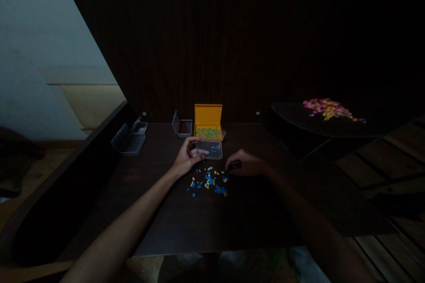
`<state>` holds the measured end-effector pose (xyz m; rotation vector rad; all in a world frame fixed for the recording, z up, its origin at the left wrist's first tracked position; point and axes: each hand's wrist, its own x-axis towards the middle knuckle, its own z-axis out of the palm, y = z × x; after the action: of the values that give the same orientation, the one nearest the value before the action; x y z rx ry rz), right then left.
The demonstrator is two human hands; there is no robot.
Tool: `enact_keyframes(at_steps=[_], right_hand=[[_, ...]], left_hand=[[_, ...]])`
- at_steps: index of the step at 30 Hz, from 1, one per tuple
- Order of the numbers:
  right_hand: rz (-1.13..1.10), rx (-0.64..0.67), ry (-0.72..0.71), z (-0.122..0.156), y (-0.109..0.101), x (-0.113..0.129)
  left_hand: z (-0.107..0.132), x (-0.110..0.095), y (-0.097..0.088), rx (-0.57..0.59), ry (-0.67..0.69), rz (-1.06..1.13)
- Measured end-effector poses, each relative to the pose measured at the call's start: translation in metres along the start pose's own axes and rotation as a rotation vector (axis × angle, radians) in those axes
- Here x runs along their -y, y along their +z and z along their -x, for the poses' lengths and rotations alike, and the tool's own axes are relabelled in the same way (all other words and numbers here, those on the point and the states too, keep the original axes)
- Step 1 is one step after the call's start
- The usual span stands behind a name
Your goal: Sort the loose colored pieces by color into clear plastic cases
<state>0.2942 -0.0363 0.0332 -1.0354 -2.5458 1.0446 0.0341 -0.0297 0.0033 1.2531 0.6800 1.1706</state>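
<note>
My left hand (188,157) grips the left side of a small clear plastic box (216,156), thumb in front and fingers behind and under it. A few small blue pieces (213,148) lie inside that box. Just below it, a loose scatter of tiny blue, yellow and pale building bricks (210,180) covers part of the dark tabletop. My right hand (244,163) is at the right edge of the scatter, its fingers curled down close to the bricks. Its fingertips are in shadow, so anything pinched there is hidden.
Behind the clear box stands an open yellow case (208,115) with green pieces in it. Open clear boxes stand at left (133,143) and centre-left (185,128). Pink, red and yellow pieces (328,108) are heaped on a side shelf (292,117). A raised panel (109,135) borders the left.
</note>
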Motion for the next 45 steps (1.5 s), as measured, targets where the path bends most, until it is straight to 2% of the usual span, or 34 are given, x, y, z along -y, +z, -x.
enact_keyframes(at_steps=[7, 25, 45], right_hand=[[0.009, -0.018, 0.038, 0.0, 0.0, -0.002], [0.043, -0.027, -0.002, 0.0, 0.0, -0.006], [0.056, 0.021, -0.023, 0.001, 0.002, 0.004]], left_hand=[[0.0, -0.001, 0.001, -0.003, -0.005, 0.002], [0.0, -0.001, 0.0, -0.003, -0.011, 0.004], [0.0, 0.0, 0.0, -0.006, -0.013, 0.001]])
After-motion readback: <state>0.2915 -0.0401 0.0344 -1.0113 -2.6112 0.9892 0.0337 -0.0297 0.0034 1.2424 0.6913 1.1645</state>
